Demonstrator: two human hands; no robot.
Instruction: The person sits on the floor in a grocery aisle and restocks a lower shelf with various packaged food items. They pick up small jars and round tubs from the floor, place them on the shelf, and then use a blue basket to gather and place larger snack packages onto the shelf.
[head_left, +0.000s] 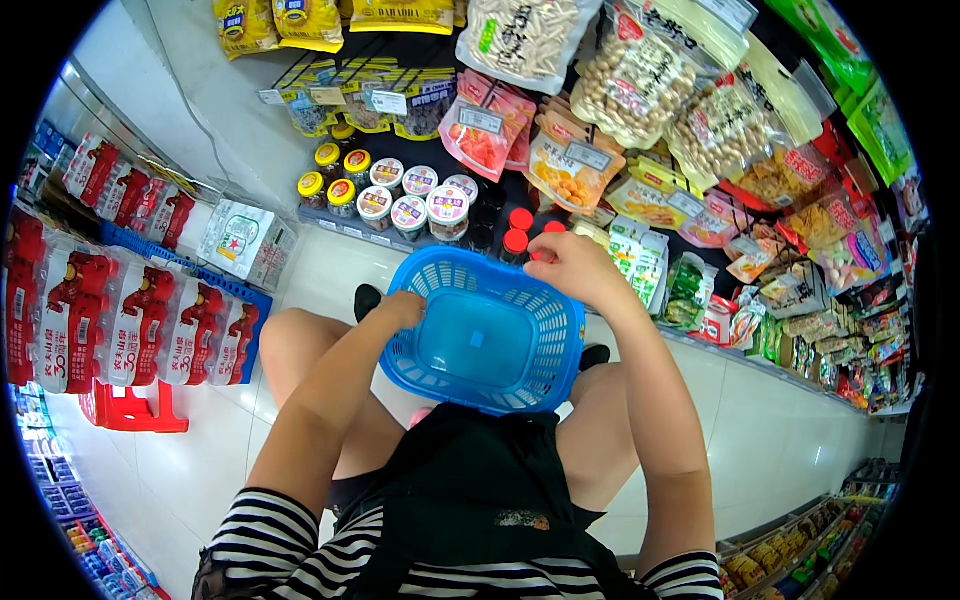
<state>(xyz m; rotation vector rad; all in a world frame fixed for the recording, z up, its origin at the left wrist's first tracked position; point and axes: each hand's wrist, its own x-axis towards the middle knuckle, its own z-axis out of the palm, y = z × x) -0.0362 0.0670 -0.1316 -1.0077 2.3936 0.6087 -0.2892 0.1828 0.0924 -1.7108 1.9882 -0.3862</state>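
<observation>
A blue plastic shopping basket (476, 341) sits between my knees with nothing inside but a small pale patch on its floor. My left hand (405, 309) grips its left rim. Beyond the basket's far rim, my right hand (571, 264) has its thumb and fingers around the red cap of a jar (541, 257) on the bottom shelf; the jar's body is hidden. Beside it stand other red-capped jars (515, 241). To their left are white-lidded tubs (448, 210) and yellow-lidded jars (341, 196).
Bagged snacks (574, 169) hang above the low shelf edge (352, 230). Shrink-wrapped red bottle packs (139, 319) are stacked on the left, with a red plastic stool (142, 409) below. Green packets (686, 289) line the shelf at right. Another stocked shelf (795, 547) stands behind on the right.
</observation>
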